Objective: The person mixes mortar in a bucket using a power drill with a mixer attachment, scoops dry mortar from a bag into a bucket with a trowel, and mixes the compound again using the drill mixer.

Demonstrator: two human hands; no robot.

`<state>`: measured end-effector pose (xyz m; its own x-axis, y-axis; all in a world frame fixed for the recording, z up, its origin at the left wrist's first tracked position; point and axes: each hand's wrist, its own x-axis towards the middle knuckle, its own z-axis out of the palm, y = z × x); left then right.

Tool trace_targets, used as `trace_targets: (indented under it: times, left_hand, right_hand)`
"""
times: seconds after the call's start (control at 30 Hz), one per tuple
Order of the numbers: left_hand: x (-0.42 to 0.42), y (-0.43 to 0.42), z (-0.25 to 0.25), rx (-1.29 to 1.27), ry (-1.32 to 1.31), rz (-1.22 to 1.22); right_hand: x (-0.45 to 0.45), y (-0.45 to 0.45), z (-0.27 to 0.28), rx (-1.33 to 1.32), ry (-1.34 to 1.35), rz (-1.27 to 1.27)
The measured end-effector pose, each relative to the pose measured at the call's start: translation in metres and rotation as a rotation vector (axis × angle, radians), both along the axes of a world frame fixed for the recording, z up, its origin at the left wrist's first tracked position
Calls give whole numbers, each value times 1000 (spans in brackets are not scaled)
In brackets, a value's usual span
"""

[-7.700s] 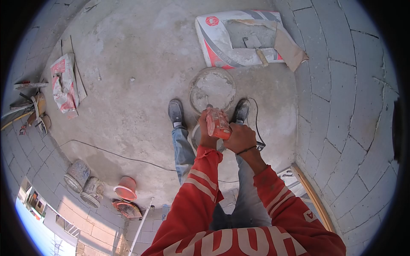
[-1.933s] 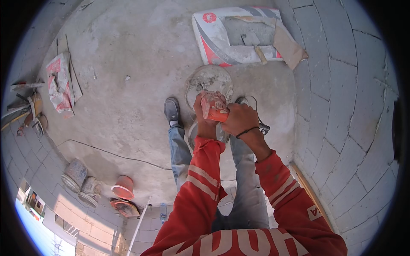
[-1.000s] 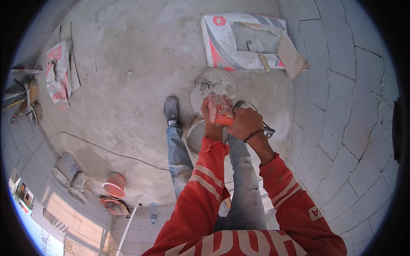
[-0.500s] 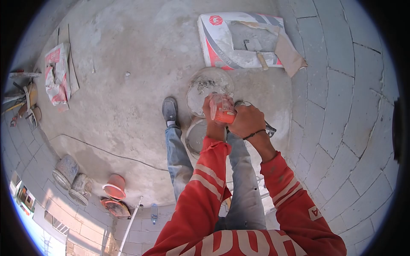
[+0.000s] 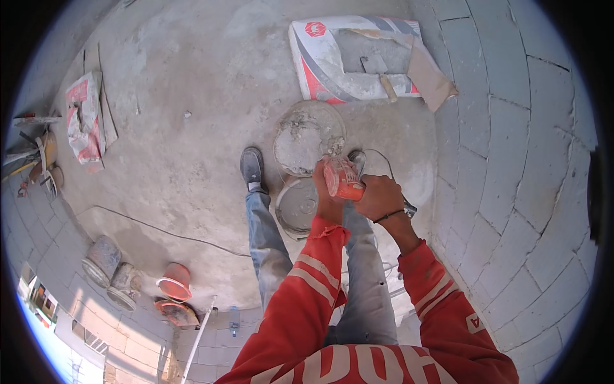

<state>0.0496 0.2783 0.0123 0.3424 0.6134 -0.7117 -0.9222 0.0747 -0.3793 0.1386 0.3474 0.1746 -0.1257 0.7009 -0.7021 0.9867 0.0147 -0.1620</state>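
Note:
A red corded power drill [image 5: 343,179] with pale lettering is in both of my hands, over the two buckets between my feet. My left hand [image 5: 324,185] is wrapped round the near left side of its body. At the rear end, my right hand [image 5: 380,197] is closed on the handle, the fingers partly hidden. Below and beyond the drill stands a round bucket [image 5: 297,142] with pale grey powdery mix on top. Nearer to me, a second bucket [image 5: 281,221] holds wet grey liquid, partly covered by my left forearm. The drill's working end is hidden.
An opened cement bag [image 5: 313,57] lies at the far right, a trowel [image 5: 387,86] on it. Several buckets, among them a red bucket [image 5: 174,281], stand at the lower left. A cable [image 5: 173,232] crosses the floor. A block wall [image 5: 499,160] rises on the right.
Both hands have moved the drill a little toward me and to the right, and its tilt has changed. More of the powdery mix in the far bucket now shows.

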Motion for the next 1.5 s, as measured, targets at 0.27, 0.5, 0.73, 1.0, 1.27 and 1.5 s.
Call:
trace_targets:
  times: [0.27,0.5,0.73,1.0,1.27,1.5]
  left_hand:
    - [5,-39,12,-50,143,-130]
    - [2,-52,14,-76,240,-218]
    - [-9,-51,5,-2,141,-201]
    - [-9,-17,34,-235,134,-248]
    - [-10,-23,15,-79,102,-299]
    - [-10,-27,21,-164,152,-259]
  right_hand:
    - [27,-74,-11,114,183,-97]
    - [31,-106,-22,110,206,-187]
    - [18,-105,-20,87,180,-234]
    - [17,-91,-16,96,190,-262]
    - [18,-86,-15,108,177,-249]
    - [14,-87,-11,77,188,-270]
